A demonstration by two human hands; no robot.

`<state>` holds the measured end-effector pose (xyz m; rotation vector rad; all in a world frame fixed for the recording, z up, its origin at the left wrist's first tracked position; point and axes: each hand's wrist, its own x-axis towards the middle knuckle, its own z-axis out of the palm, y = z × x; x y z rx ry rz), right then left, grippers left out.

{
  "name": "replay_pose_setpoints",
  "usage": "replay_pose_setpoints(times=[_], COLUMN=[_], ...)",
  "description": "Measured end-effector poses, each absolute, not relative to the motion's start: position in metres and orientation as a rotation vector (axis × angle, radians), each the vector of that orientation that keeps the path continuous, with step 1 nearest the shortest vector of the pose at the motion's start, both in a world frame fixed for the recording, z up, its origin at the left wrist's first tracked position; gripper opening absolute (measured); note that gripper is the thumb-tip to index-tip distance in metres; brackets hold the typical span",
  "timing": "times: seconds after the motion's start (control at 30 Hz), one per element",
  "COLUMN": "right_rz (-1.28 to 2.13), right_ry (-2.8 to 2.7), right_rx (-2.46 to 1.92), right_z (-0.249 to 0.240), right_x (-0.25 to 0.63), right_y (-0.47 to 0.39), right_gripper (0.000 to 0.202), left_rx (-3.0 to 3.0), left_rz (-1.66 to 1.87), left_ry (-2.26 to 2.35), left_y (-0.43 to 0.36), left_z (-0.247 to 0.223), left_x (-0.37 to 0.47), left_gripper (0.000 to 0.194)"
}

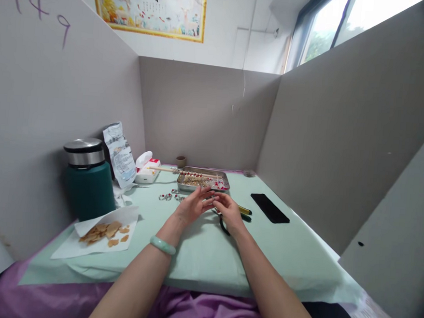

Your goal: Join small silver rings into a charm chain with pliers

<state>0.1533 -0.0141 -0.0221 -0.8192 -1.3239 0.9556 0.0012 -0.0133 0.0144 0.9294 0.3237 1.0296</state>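
Observation:
My left hand (194,206), with a pale green bangle (163,245) at its wrist, is raised over the table in front of the tray, its fingers stretched and apart. Its fingertips meet those of my right hand (230,212), whose thumb and fingers are pinched together. Whatever lies in the pinch is too small to make out. Beyond both hands stands a metal tray (184,187) of small gold, clear and red beads. Several small rings with red beads (168,196) lie left of my left hand. Under my right hand are a tool's black handle (223,226) and a yellow handle (245,210).
At left stand a teal flask (89,189), a foil pouch (121,155) and a tissue pack (148,173). Snack chips (101,232) lie on white paper. A stick (164,169) rests across the tray. A black phone (269,208) lies right. Grey partitions (208,115) surround the table.

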Motion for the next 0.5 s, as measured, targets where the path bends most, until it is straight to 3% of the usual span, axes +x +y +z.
replay_pose_setpoints(times=[0.3,0.5], right_rz=[1.028,1.008], right_ry=[-1.186,-1.229], right_rx=[-0.852,-0.893], right_z=[-0.021,-0.022], right_x=[0.155,0.152], right_y=[-0.012,-0.012], right_gripper=[0.037,0.034], left_rx=[1.136,1.301], left_rz=[1.125,1.145], left_ry=[0.625,0.750], left_y=[-0.007,-0.009], left_z=[0.001,0.002], left_x=[0.001,0.004], left_gripper=[0.040,0.024])
